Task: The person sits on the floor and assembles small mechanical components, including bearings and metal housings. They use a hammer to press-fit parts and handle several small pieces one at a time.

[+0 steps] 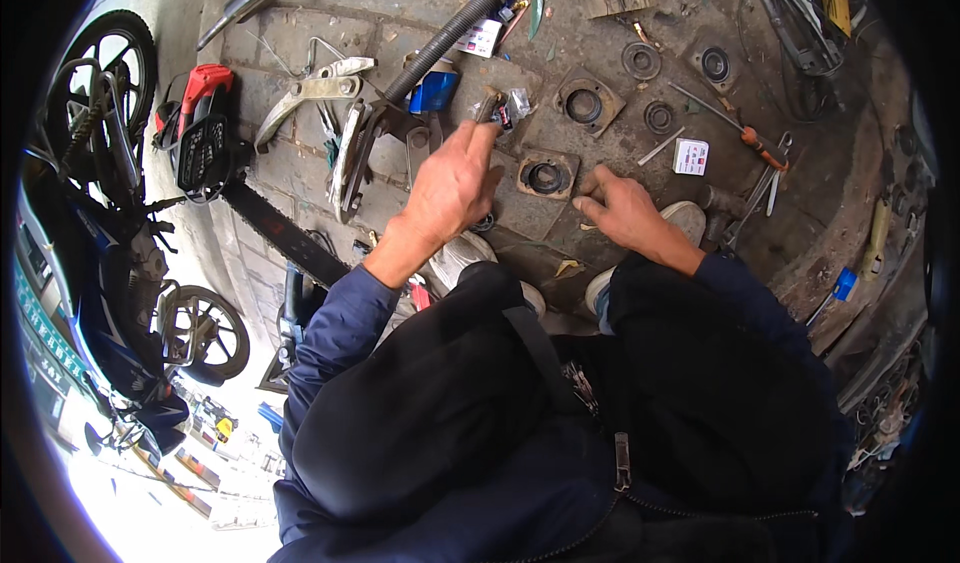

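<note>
My left hand is closed around a short brown rod, whose upper end sticks out past the fingers; the lower end is hidden in the grip. Just right of it, a square flange plate with a round bearing seat lies on the ground. My right hand hovers at that plate's right side, thumb and forefinger slightly apart, with nothing visible between them. Farther off lies a larger square flange plate with a ring in its middle. Two round bearings, one nearer and one farther, lie beside it.
On the left are a steel puller with a threaded screw, a red chainsaw and a motorcycle. A small white box, a screwdriver and wrenches lie right. Another flange plate lies farther away.
</note>
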